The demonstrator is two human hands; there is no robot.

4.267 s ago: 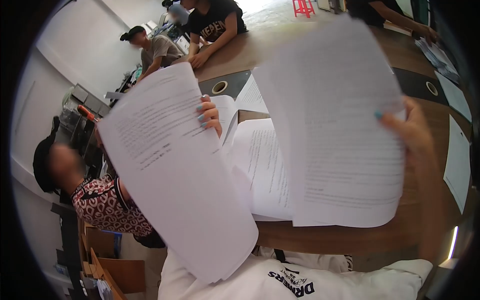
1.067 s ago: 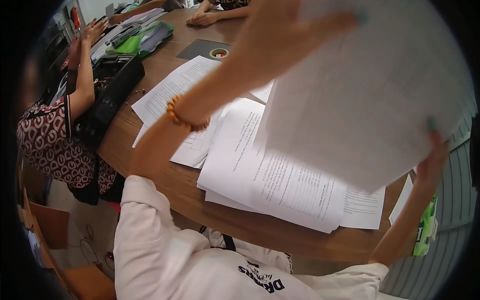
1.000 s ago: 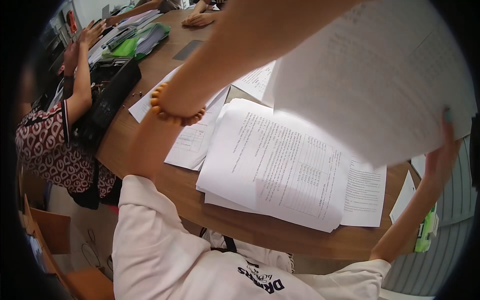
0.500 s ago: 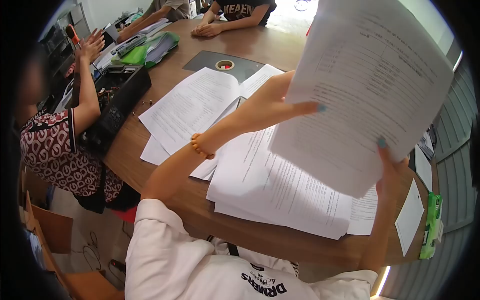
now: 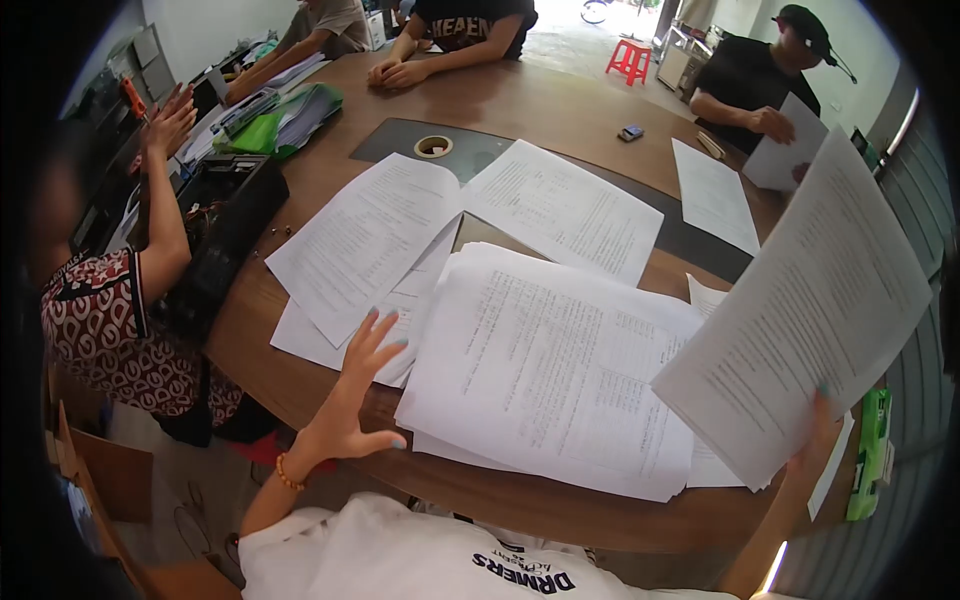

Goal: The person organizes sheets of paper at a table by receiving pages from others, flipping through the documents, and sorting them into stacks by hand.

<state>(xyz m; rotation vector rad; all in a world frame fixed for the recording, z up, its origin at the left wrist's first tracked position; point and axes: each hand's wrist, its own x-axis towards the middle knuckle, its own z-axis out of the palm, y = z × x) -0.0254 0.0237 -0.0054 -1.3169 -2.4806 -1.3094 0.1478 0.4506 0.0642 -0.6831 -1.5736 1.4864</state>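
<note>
1. Head view, right side: the right hand has its grip closed on the lower edge of a sheaf of printed sheets, thumb on the near face. The sheaf is raised and tilted above the right part of the worktop; its lines of type are too small to read.
2. Head view, left side: the left hand holds nothing; its grip is wide, fingers spread, just beside the left edge of the main paper stack. Whether it touches any paper, I cannot tell.
3. Head view, middle: the main paper stack lies before the person, its top page bearing dense type and a ruled table, none of it legible. Beyond it are a left-hand set of pages and a far printed page, the latter partly over a dark inset panel that also carries a tape roll.
4. Head view, lettering: the wearer's white shirt reads "DRMERS" in bold, with smaller print above. A black T-shirt across the worktop shows "HEA", the rest unclear. A green packet at the right edge has a label too small to read.
</note>
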